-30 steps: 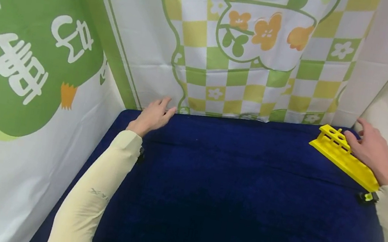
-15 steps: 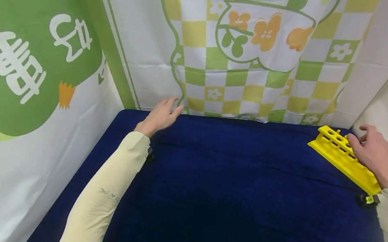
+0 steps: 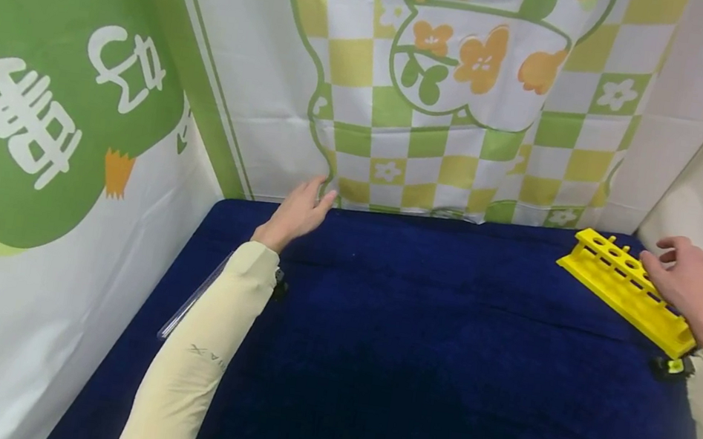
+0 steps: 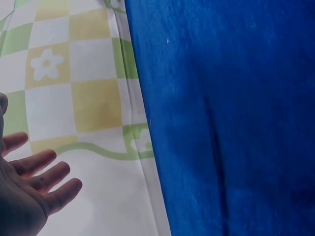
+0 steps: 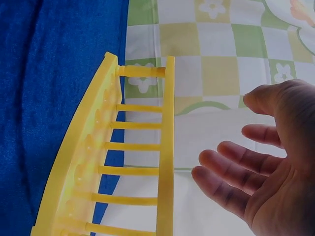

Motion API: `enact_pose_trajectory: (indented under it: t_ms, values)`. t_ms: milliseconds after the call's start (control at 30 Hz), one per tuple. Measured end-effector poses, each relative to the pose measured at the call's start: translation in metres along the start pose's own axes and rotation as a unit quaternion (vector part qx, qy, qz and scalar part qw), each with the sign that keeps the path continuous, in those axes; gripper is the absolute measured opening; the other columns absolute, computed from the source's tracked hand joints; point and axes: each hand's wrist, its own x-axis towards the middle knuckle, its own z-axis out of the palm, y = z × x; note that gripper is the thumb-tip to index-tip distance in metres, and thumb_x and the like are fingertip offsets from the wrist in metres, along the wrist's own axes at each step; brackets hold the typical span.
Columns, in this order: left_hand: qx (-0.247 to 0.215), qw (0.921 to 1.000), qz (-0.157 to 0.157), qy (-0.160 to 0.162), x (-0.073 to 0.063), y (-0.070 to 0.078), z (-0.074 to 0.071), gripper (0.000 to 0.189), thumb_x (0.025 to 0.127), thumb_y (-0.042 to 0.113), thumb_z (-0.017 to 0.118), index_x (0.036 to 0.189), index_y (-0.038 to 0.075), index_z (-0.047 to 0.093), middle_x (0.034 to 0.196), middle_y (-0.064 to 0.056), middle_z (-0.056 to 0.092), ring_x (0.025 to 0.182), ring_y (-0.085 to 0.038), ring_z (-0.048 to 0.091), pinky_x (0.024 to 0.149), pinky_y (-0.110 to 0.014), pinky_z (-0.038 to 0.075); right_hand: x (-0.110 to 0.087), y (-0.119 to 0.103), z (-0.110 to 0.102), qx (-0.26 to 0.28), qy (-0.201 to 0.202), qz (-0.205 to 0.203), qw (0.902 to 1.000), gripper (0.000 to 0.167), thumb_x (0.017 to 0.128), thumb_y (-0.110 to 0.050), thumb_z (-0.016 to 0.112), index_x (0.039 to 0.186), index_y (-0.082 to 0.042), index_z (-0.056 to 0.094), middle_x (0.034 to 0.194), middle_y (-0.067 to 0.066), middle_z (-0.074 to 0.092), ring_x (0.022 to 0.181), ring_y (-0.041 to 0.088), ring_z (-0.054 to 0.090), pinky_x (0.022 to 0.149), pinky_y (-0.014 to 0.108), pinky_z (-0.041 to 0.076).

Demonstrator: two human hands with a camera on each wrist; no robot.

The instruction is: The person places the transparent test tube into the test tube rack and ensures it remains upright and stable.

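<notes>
Right now the yellow rack (image 3: 624, 295) stands at the far right corner of the blue-covered desk (image 3: 384, 374), set on a slant, with its row of round holes facing up. The person's right hand (image 3: 693, 286) hovers just beside it on the outer side, and that grip is loose: the fingers are softly curved, the thumb stands apart, and nothing is held. From above, the hand hides part of the rack, but the right wrist view shows a gap between the fingertips and the yellow posts. Well apart from it, the left hand (image 3: 294, 219) hangs near the back edge, its fingers spread and relaxed, its grip on nothing. A clear, thin strip (image 3: 191, 302) lies on the desk's left side, partly covered by the cream left sleeve (image 3: 190, 362); I can't tell exactly what it is. A small black device (image 3: 673, 367) sits at the right wrist, close to the near end of the rack. Behind the desk hangs a curtain (image 3: 415, 153) with green and yellow checks and orange flowers, and on the left a white-and-green hanging (image 3: 33, 130) carries big white characters.
</notes>
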Motion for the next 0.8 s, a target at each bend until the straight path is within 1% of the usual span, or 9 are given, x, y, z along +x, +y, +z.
enact_pose_trajectory:
  t_ms: [133,267,333,400,500,600,700,800]
  values:
    - [-0.008,0.9999,0.003,0.007,0.002,0.003,0.005,0.067,0.103,0.056,0.027,0.156,0.014,0.025,0.156,-0.016,0.036,0.141,-0.035,0.038,0.114,-0.053,0.033,0.000,0.002,-0.001,0.002,0.001,0.005,1.0000,0.064,0.100,-0.040,0.039,0.135,0.014,0.036,0.119,0.040,0.047,0.100,0.054,0.052,0.073,0.059,0.047]
    - [-0.035,0.9993,0.005,0.008,0.005,0.005,0.011,0.069,0.102,0.057,0.028,0.155,0.013,0.026,0.155,-0.018,0.036,0.135,-0.035,0.046,0.111,-0.052,0.038,-0.001,0.006,-0.002,-0.003,0.008,0.012,0.9999,0.061,0.099,-0.037,0.042,0.133,0.014,0.037,0.115,0.041,0.051,0.089,0.051,0.058,0.063,0.051,0.050]
    - [-0.050,0.9987,0.005,0.008,0.005,0.006,0.013,0.069,0.102,0.057,0.029,0.155,0.013,0.026,0.155,-0.019,0.035,0.132,-0.035,0.050,0.109,-0.052,0.040,-0.001,0.008,-0.002,-0.007,0.009,0.017,0.9998,0.061,0.099,-0.036,0.043,0.133,0.014,0.037,0.113,0.040,0.053,0.083,0.048,0.059,0.058,0.047,0.050]
    - [-0.057,0.9983,0.004,0.009,0.006,0.007,0.015,0.069,0.102,0.058,0.030,0.155,0.013,0.026,0.155,-0.019,0.036,0.131,-0.035,0.051,0.108,-0.052,0.041,-0.002,0.009,-0.003,-0.010,0.009,0.020,0.9997,0.061,0.098,-0.036,0.043,0.132,0.014,0.038,0.112,0.040,0.054,0.080,0.046,0.060,0.055,0.043,0.050]
    - [-0.058,0.9983,0.005,0.011,0.008,0.008,0.018,0.070,0.102,0.059,0.029,0.155,0.012,0.026,0.154,-0.018,0.037,0.132,-0.035,0.049,0.107,-0.053,0.041,-0.004,0.010,-0.004,-0.011,0.013,0.021,0.9996,0.061,0.098,-0.037,0.044,0.131,0.014,0.039,0.112,0.040,0.054,0.080,0.046,0.060,0.053,0.041,0.049]
    - [-0.060,0.9981,0.008,0.011,0.009,0.011,0.021,0.070,0.102,0.058,0.029,0.154,0.012,0.027,0.152,-0.019,0.039,0.131,-0.035,0.050,0.105,-0.052,0.043,-0.007,0.012,-0.003,-0.015,0.021,0.018,0.9995,0.059,0.098,-0.036,0.045,0.127,0.015,0.042,0.110,0.041,0.054,0.079,0.047,0.060,0.053,0.042,0.049]
    - [-0.068,0.9975,0.011,0.012,0.009,0.012,0.026,0.069,0.102,0.057,0.029,0.154,0.012,0.028,0.151,-0.018,0.041,0.129,-0.035,0.052,0.103,-0.051,0.045,-0.009,0.017,-0.003,-0.019,0.020,0.024,0.9993,0.058,0.098,-0.035,0.045,0.124,0.016,0.042,0.109,0.041,0.053,0.080,0.048,0.059,0.055,0.044,0.049]
    - [-0.079,0.9967,0.012,0.012,0.008,0.013,0.032,0.069,0.102,0.057,0.030,0.154,0.011,0.029,0.152,-0.016,0.040,0.129,-0.034,0.052,0.103,-0.051,0.046,-0.013,0.022,-0.001,-0.023,0.025,0.031,0.9989,0.052,0.098,-0.032,0.046,0.120,0.015,0.045,0.107,0.040,0.054,0.080,0.047,0.059,0.054,0.041,0.048]
